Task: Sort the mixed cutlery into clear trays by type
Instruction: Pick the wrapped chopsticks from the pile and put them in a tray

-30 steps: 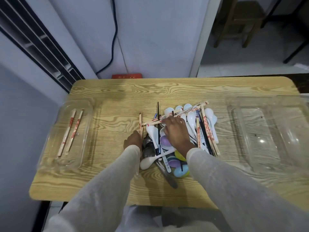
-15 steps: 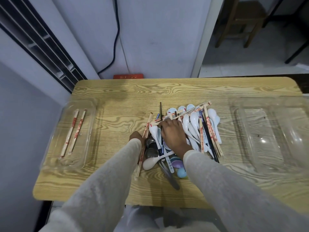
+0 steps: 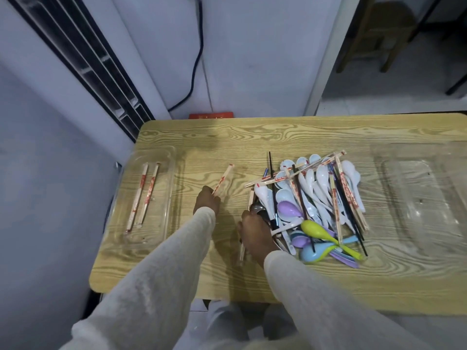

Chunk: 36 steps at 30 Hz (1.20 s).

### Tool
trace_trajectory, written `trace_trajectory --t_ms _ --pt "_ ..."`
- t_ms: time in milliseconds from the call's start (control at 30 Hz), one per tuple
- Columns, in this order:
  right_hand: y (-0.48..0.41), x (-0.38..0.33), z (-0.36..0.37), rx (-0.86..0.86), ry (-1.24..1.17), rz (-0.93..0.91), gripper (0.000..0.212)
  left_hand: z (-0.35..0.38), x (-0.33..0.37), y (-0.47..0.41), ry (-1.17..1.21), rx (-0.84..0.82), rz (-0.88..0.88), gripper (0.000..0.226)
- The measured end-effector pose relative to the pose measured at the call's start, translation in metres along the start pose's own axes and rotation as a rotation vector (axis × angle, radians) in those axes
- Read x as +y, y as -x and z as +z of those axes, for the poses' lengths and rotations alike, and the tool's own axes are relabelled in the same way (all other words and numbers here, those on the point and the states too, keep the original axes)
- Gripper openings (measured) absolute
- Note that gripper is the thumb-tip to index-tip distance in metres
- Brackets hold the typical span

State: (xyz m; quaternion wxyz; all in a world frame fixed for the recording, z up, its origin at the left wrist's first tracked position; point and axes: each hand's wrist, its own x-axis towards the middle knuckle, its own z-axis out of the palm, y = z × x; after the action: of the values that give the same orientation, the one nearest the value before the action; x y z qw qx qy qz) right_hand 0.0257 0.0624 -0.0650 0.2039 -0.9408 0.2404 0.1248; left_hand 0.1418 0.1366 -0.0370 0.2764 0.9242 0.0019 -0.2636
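Observation:
A heap of mixed cutlery (image 3: pixel 313 205) lies mid-table: white, purple, blue and yellow spoons, metal spoons, black and wrapped wooden chopsticks. My left hand (image 3: pixel 206 203) grips one wrapped chopstick (image 3: pixel 223 179) that points up and away, left of the heap. My right hand (image 3: pixel 254 233) is at the heap's near-left corner, fingers curled round another wrapped chopstick (image 3: pixel 242 248) whose end shows below the hand. The clear left tray (image 3: pixel 169 162) holds two wrapped chopsticks (image 3: pixel 142 195). The clear right tray (image 3: pixel 449 198) has nothing in it.
The wooden table (image 3: pixel 278 135) stands against a white wall with a black cable and a louvred panel at the left. A red box (image 3: pixel 211 115) sits behind the table's far edge. Wooden stool legs stand on the floor at the back right.
My left hand has moved left out of the heap with a wrapped chopstick. My right hand has drawn back from the heap's middle to its near-left corner.

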Motion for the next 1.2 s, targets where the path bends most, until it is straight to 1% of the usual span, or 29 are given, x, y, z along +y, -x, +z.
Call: trace_trajectory --t_ms 100,167,267,367,467,533,633,700,767,867,933,1067,1133,1200 --pt "-0.002 -0.014 0.008 -0.034 0.135 0.097 0.031 -0.01 -0.01 -0.003 0.017 0.006 0.05 0.027" --pt "-0.005 -0.02 0.01 -0.02 0.249 0.151 0.038 -0.017 -0.017 -0.006 0.044 0.004 0.07 0.024" --pt "-0.011 -0.023 0.015 -0.02 0.345 0.184 0.045 -0.03 -0.022 -0.013 0.085 0.001 0.114 0.022" --pt "-0.014 -0.029 0.02 0.016 0.301 0.276 0.042 -0.046 -0.026 -0.02 0.094 0.019 0.153 0.02" --pt "-0.015 -0.037 0.028 0.082 0.182 0.403 0.044 -0.063 -0.03 -0.027 0.081 0.044 0.163 0.02" --pt "-0.016 -0.042 0.027 0.119 0.117 0.451 0.039 -0.073 -0.031 -0.033 0.085 0.059 0.17 0.021" --pt "-0.019 -0.048 0.026 0.067 0.097 0.513 0.037 -0.089 -0.034 -0.04 0.085 0.066 0.184 0.019" --pt "-0.021 -0.051 0.028 0.02 0.165 0.574 0.042 -0.098 -0.039 -0.044 0.103 0.066 0.18 0.017" --pt "-0.022 -0.056 0.033 0.054 0.208 0.565 0.036 -0.108 -0.047 -0.047 0.11 0.078 0.18 0.016" --pt "-0.024 -0.061 0.04 0.129 0.162 0.508 0.024 -0.117 -0.058 -0.05 0.096 0.076 0.181 0.018" --pt "-0.023 -0.067 0.039 0.159 0.123 0.528 0.021 -0.121 -0.065 -0.052 0.077 0.068 0.195 0.018" --pt "-0.022 -0.076 0.04 0.14 0.094 0.55 0.025 -0.123 -0.072 -0.058 0.051 0.058 0.229 0.02" --pt "-0.021 -0.079 0.039 0.161 0.079 0.544 0.027 -0.124 -0.073 -0.061 0.053 0.048 0.237 0.019" --pt "-0.022 -0.083 0.034 0.193 -0.014 0.521 0.025 -0.126 -0.074 -0.063 0.059 0.048 0.228 0.017"
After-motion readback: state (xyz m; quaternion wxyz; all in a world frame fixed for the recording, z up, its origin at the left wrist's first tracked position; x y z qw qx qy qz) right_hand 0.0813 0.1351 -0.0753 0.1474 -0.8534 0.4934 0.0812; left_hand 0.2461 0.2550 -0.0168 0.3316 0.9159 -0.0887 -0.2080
